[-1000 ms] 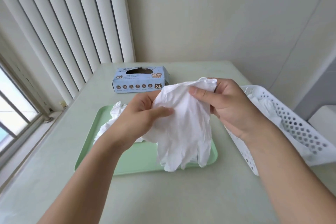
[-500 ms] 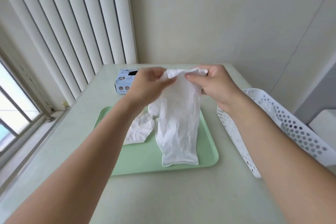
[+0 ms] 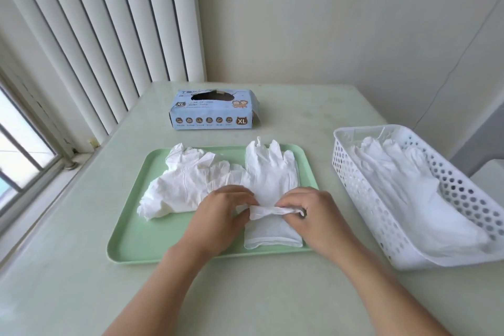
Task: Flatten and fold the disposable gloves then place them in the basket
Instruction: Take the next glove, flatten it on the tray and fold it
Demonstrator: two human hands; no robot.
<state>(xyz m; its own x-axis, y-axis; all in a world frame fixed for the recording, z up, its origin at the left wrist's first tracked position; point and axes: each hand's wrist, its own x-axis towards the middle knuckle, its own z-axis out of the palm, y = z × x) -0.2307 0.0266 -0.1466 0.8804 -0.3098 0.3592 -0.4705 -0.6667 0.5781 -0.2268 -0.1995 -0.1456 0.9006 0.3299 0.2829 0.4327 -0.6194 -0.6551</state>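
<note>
While the left hand (image 3: 226, 209) and right hand (image 3: 305, 211) pinch its bunched middle between them, the glove (image 3: 270, 172) lies flat on the tray (image 3: 131, 240). Thin, limp, light, probably clingy; best taken at cuff or fold edge.

Pale green table (image 3: 286, 294) set in a corner of plain cream walls (image 3: 327, 16), white vertical blinds (image 3: 90, 30) and daylit window (image 3: 19, 150) along the left.
</note>
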